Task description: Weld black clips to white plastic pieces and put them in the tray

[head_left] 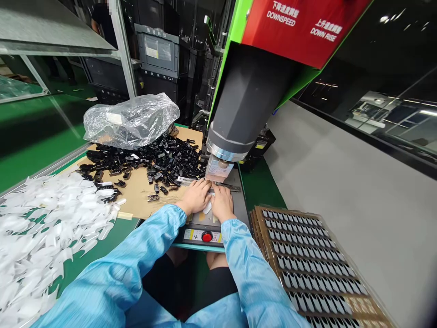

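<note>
Side by side, my left hand [197,196] and my right hand [221,202] reach under the press head [219,168] of a green and red machine. Their fingers are bent together at a metal fixture [232,187] on the grey machine bed [241,205]. A white, rounded plastic piece [208,208] shows between the two hands, its far end hidden by my fingers. What the fingertips grip at the fixture is covered. A red button [206,236] sits on the front panel below my wrists.
Many white plastic pieces [51,218] lie heaped at left. Small black clips [164,157] are piled on cardboard [136,193], beside a clear plastic bag [133,120]. Stacked trays [307,255] of grey-white parts stand at right. Grey crates [160,52] and a person [104,23] are behind.
</note>
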`<act>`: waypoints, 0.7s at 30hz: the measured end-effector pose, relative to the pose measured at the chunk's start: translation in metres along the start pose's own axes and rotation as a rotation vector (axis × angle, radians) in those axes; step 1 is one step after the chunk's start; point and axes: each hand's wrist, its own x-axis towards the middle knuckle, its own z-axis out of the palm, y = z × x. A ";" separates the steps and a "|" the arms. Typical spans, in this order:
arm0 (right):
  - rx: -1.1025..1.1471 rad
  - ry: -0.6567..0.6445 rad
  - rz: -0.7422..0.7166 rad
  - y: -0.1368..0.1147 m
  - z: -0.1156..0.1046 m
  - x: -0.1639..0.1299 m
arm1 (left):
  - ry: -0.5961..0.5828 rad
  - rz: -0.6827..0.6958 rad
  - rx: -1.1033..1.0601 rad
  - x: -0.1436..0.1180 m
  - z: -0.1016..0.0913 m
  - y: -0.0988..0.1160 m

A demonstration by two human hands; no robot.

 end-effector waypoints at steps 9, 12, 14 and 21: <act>-0.005 0.019 -0.008 -0.001 -0.001 0.000 | -0.039 -0.051 -0.012 0.002 -0.005 0.002; -0.001 0.012 -0.015 0.000 -0.004 0.000 | -0.025 -0.038 -0.006 -0.013 -0.015 0.003; 0.014 0.051 0.001 -0.002 -0.005 0.000 | 0.006 -0.051 -0.008 -0.031 -0.027 -0.002; 0.152 0.145 -0.129 -0.064 0.001 0.004 | 0.152 -0.469 0.019 -0.114 -0.064 -0.057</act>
